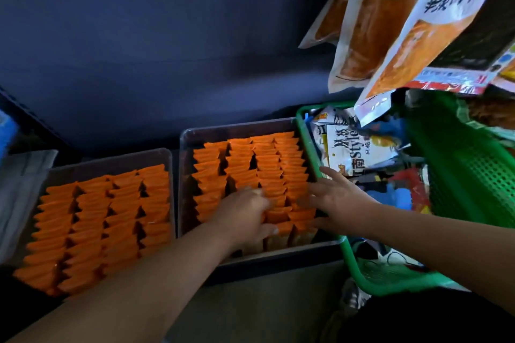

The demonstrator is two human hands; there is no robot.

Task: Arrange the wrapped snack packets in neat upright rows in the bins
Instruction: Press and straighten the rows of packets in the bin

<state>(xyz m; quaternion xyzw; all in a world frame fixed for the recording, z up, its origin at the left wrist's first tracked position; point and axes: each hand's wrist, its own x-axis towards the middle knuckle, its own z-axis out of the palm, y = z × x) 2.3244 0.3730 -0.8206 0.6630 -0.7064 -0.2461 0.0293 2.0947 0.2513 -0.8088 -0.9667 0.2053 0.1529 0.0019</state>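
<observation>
Dark blue backing runs behind a low, dim shelf where two clear bins sit side by side. A person's left hand (245, 216) lies palm-down on the orange snack packets (267, 175) in the right bin (239, 128), fingers curled among the near rows; whether it pinches one packet cannot be told through the blur. The right hand (338, 199) is spread open, fingers splayed against the bin's right edge and the last row. Both hands appear to be squaring the near rows, which look looser than the far ones. Done well, that likely means pressing the columns together from both sides and keeping each packet standing on end, so no gap tips a neighbour.

The left bin (111, 160) already holds four tidy upright rows of orange packets (97, 220). A green basket (473, 175) at right holds mixed packs, one reading "Style" beside Chinese characters. Hanging pouches (404, 22) above carry large black Chinese lettering, too blurred to read.
</observation>
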